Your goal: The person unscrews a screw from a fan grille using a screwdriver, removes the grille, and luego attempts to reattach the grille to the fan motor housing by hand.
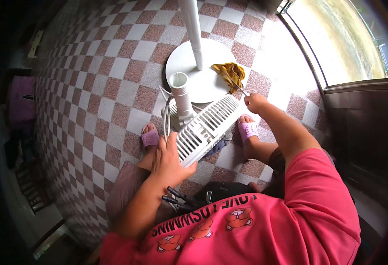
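Note:
A long white slatted housing [216, 115] with rows of vent slots lies slantwise in front of me. My left hand [169, 160] grips its near left end, fingers over the top and thumb at the lower edge. A white ribbed tube [181, 95] stands upright behind it, beside a looped white cord [166, 115]. At the housing's far right end, my right hand [256, 103] is closed round a thin metal rod [242, 90]. The rod's far end reaches a crumpled mustard-brown cloth [232, 74], which rests on the right part of a round white base [180, 57].
A white pole [192, 31] rises from the base. Dark cloth [216, 149] lies under the housing. My feet in pink slippers [249, 130] stand on either side on the checkered tile floor [114, 84]. A bright doorway [335, 39] and a dark panel [361, 123] are at the right.

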A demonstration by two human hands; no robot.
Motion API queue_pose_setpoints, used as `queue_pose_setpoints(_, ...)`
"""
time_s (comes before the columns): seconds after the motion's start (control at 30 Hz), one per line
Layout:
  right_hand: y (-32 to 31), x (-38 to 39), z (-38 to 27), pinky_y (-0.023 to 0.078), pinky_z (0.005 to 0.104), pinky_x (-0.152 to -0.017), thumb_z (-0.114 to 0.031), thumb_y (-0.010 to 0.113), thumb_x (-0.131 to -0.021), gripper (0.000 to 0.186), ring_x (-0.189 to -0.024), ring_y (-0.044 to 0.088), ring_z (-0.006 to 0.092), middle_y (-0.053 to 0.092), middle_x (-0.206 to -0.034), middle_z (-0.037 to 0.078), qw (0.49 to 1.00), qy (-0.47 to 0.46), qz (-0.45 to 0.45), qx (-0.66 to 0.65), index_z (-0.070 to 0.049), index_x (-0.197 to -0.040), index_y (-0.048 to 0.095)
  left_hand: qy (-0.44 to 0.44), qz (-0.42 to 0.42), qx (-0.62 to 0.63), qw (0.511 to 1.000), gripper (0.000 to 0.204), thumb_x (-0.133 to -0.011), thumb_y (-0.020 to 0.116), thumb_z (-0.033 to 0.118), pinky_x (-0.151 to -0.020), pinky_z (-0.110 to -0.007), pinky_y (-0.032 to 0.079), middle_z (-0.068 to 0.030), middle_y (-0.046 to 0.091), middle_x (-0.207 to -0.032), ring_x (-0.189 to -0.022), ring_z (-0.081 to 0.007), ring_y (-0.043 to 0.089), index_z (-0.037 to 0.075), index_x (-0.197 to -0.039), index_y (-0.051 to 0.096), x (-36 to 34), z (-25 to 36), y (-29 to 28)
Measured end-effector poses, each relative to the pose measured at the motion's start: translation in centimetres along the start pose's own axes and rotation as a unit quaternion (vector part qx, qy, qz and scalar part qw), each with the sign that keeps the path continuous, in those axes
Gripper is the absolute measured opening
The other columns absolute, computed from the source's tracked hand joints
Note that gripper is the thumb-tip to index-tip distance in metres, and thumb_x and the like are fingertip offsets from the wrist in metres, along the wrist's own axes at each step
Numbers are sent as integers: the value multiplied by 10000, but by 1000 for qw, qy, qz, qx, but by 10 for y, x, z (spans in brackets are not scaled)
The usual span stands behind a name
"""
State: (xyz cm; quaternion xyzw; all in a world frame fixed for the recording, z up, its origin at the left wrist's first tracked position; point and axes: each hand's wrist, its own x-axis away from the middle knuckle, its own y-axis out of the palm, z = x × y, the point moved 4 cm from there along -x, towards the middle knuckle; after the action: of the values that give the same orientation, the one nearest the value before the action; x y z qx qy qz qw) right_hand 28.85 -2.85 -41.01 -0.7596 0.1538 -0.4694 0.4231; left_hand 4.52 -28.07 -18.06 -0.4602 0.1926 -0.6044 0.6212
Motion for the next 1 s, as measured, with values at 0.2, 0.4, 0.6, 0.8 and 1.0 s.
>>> queue_pose_setpoints(0.2, -89, 85, -17, 536, 312, -654, -66, 577, -787, 182, -787, 652, 199, 615, -810, 104, 858, 56, 36, -509, -39, -960, 629, 25, 39, -2, 999, 826, -625, 769, 248, -877, -496, 423, -255, 418, -1110, -1039, -449, 467, 50, -1267, 288, 20, 2, 16)
queue_pose_setpoints(0.4, -147, 218, -81, 518, 318, -718, -31, 525, -811, 489, -756, 582, 211, 598, -946, 149, 639, -51, 38, -766, -41, -1294, 453, 33, 84, -11, 996, 842, -635, 758, 288, -883, -482, 432, -240, 421, -1120, -1041, -435, 488, 90, -1303, 287, 51, 0, 29)
queue_pose_setpoints(0.6, -141, 329, -99, 480, 252, -572, -44, 517, -813, 576, -684, 588, 166, 567, -1165, 189, 683, -66, -2, -727, -44, -1368, 364, 24, 81, -36, 996, 935, -641, 751, 264, -891, -482, 435, -253, 451, -1128, -1074, -438, 489, 106, -1392, 216, 70, 13, 36)
queue_pose_setpoints(0.8, -156, 374, -99, 489, 262, -744, 22, 632, -744, 538, -827, 571, 118, 575, -1110, 99, 868, -133, 81, -472, -2, -1257, 467, -36, 65, -73, 995, 847, -646, 766, 328, -933, -502, 391, -260, 438, -1150, -1095, -422, 474, 39, -1286, 294, 74, 20, 39)
queue_pose_setpoints(1.0, -187, 407, -128, 480, 276, -709, 39, 599, -698, 466, -751, 588, 141, 622, -884, 98, 970, -111, 106, -188, -36, -1157, 576, -42, 78, -28, 996, 878, -638, 796, 437, -935, -470, 401, -266, 403, -1189, -1115, -409, 448, -22, -1234, 342, 73, 30, 39)
